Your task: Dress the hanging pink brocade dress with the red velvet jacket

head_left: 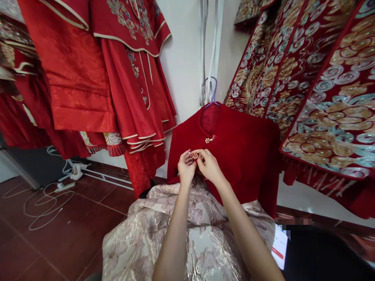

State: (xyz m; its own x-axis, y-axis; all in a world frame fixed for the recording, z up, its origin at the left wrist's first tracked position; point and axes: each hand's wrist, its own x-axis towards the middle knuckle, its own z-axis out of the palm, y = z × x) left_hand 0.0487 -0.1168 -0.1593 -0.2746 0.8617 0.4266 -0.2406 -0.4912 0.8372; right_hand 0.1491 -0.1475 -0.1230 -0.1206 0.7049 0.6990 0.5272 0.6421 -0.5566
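A dark red jacket (243, 152) hangs in front of me on a purple hanger (215, 93). Below its neckline is a gold ornamental button fastening (210, 139), lying across the front opening. Lower down, my left hand (186, 166) and my right hand (208, 166) meet at a second gold flower-shaped button (194, 156). Fingers of both hands are pinched on it, one hand from each side. Part of the front opening under my hands is hidden.
Pale brocade fabric (199, 242) with a metallic sheen spreads below my forearms. Red garments (125, 86) hang at left, embroidered ones (336, 97) at right. White cables (55, 199) lie on the tiled floor. A lit phone screen (279, 246) shows at lower right.
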